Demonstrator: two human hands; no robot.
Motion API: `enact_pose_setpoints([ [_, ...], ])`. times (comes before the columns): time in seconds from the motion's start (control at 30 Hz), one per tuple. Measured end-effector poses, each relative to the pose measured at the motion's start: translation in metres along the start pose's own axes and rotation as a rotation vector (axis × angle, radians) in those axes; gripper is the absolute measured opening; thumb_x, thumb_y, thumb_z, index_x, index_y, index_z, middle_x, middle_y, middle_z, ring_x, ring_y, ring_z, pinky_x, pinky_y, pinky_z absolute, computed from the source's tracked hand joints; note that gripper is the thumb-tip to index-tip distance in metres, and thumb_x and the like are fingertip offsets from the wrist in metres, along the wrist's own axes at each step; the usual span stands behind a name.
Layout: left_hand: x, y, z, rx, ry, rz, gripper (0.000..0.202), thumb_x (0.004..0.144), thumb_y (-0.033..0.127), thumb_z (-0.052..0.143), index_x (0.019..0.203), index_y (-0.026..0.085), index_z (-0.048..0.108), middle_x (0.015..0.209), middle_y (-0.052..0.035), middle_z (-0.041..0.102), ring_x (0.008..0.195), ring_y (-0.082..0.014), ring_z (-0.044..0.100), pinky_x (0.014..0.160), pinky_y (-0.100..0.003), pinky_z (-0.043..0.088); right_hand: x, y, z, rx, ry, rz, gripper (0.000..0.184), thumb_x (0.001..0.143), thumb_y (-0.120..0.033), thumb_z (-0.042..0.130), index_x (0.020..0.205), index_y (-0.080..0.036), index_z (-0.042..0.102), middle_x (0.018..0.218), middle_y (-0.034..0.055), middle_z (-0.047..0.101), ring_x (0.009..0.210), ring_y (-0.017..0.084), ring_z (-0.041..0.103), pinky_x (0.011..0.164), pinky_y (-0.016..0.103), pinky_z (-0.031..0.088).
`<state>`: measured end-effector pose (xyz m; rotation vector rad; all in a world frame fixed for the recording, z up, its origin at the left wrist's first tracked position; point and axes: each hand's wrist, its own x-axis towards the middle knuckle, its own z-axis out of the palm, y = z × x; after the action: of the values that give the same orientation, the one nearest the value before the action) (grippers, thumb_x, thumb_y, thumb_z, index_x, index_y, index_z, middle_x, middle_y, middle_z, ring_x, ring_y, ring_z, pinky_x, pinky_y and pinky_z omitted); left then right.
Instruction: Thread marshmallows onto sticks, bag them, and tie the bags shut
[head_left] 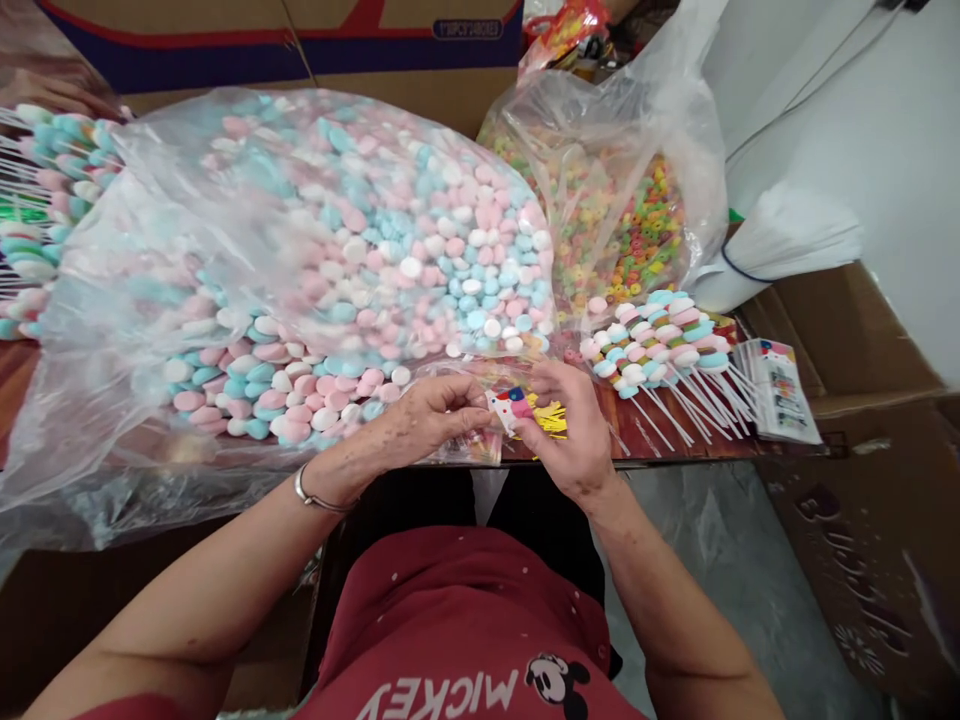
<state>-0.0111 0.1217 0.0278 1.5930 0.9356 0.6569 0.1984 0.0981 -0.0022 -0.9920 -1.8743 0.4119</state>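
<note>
Printed card (508,408), I see, is held at the near edge of the table (13,378), before a big bag of candies (360,230), candy skewers (660,340) rightward; the left hand (424,420) pinches it between its fingers, the right hand (574,435) touches it, grip unclear to me

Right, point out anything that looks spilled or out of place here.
Round pink, white and blue candies lie uncovered at the front of the large clear plastic bag, looking spilled, though perhaps deliberately tipped out. One round pink candy sits beside the pink, white and blue candy skewers, seemingly stray. Nothing looks damaged.
</note>
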Motion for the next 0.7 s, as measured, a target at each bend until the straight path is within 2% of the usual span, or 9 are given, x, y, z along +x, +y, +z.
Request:
enact_pose_setpoints([
  [0.07,-0.001,-0.004,0.005,-0.069,0.055,-0.02,0.026,0.08,0.036,0.064,0.068,0.015,0.054,0.061,0.0033,0.053,0.054,-0.0084,0.046,0.05,-0.02,0.038,-0.003,0.001,-0.002,0.194,-0.056,0.248,0.056,0.084,-0.038,0.065,0.134,-0.023,0.043,0.117,0.01,0.06,0.093,0.02,0.062,0.075,0.034,0.055],
  [0.1,-0.002,-0.007,0.008,-0.077,0.062,-0.018,0.025,0.08,0.034,0.065,0.067,0.015,0.054,0.06,0.0035,0.052,0.053,-0.008,0.045,0.049,-0.019,0.037,-0.003,0.0,-0.003,0.263,-0.109,0.321,0.051,0.084,-0.038,0.065,0.129,-0.022,0.047,0.112,0.0084,0.063,0.09,0.019,0.063,0.073,0.032,0.055],
  [0.17,-0.004,-0.011,0.014,-0.062,0.05,-0.007,0.024,0.082,0.033,0.063,0.069,0.015,0.055,0.061,0.0025,0.054,0.055,-0.0083,0.047,0.05,-0.02,0.038,-0.003,-0.004,-0.006,0.32,-0.21,0.378,0.027,0.087,-0.032,0.06,0.111,-0.02,0.058,0.097,0.0039,0.066,0.083,0.015,0.062,0.072,0.028,0.052],
  [0.23,-0.007,-0.015,0.019,-0.057,0.028,0.007,0.02,0.085,0.031,0.06,0.074,0.015,0.056,0.065,0.0003,0.06,0.058,-0.0099,0.053,0.053,-0.021,0.042,-0.003,-0.009,-0.007,0.285,-0.24,0.362,0.011,0.089,-0.026,0.055,0.092,-0.019,0.062,0.083,0.0003,0.064,0.075,0.013,0.06,0.07,0.024,0.048],
  [0.27,-0.008,-0.016,0.022,-0.05,0.026,0.015,0.018,0.086,0.031,0.06,0.076,0.016,0.056,0.067,-0.0004,0.062,0.06,-0.0106,0.055,0.054,-0.021,0.044,-0.002,-0.01,-0.007,0.244,-0.231,0.338,0.011,0.09,-0.025,0.053,0.086,-0.019,0.062,0.078,-0.0008,0.062,0.072,0.012,0.058,0.068,0.023,0.047],
  [0.37,-0.012,-0.019,0.029,0.067,0.087,0.075,0.018,0.086,0.03,0.06,0.076,0.017,0.054,0.064,0.0017,0.063,0.055,-0.0096,0.055,0.053,-0.02,0.044,-0.004,-0.011,-0.004,0.091,-0.186,0.238,0.021,0.092,-0.028,0.051,0.075,-0.019,0.058,0.068,-0.0021,0.056,0.065,0.011,0.052,0.062,0.022,0.042],
  [0.53,-0.015,-0.024,0.035,0.419,0.229,0.257,0.026,0.092,0.031,0.052,0.07,0.018,0.056,0.053,0.0058,0.051,0.048,-0.0078,0.043,0.047,-0.018,0.034,-0.008,-0.008,0.004,-0.021,-0.157,0.121,0.034,0.097,-0.032,0.043,0.066,-0.02,0.048,0.061,-0.0029,0.048,0.058,0.011,0.045,0.057,0.023,0.036],
  [0.6,-0.016,-0.027,0.036,0.439,0.237,0.302,0.028,0.095,0.031,0.048,0.072,0.018,0.057,0.053,0.0055,0.051,0.048,-0.0081,0.043,0.047,-0.018,0.035,-0.01,-0.009,0.006,0.02,-0.151,0.137,0.033,0.098,-0.034,0.043,0.068,-0.02,0.048,0.062,-0.0028,0.049,0.06,0.011,0.047,0.059,0.023,0.038],
  [0.7,-0.018,-0.033,0.039,0.36,0.268,0.304,0.025,0.095,0.028,0.046,0.076,0.018,0.059,0.057,0.0038,0.057,0.049,-0.0083,0.049,0.048,-0.018,0.038,-0.014,-0.011,0.006,0.152,-0.079,0.217,0.018,0.093,-0.038,0.053,0.098,-0.021,0.053,0.083,-0.0006,0.058,0.067,0.011,0.053,0.061,0.023,0.044],
])
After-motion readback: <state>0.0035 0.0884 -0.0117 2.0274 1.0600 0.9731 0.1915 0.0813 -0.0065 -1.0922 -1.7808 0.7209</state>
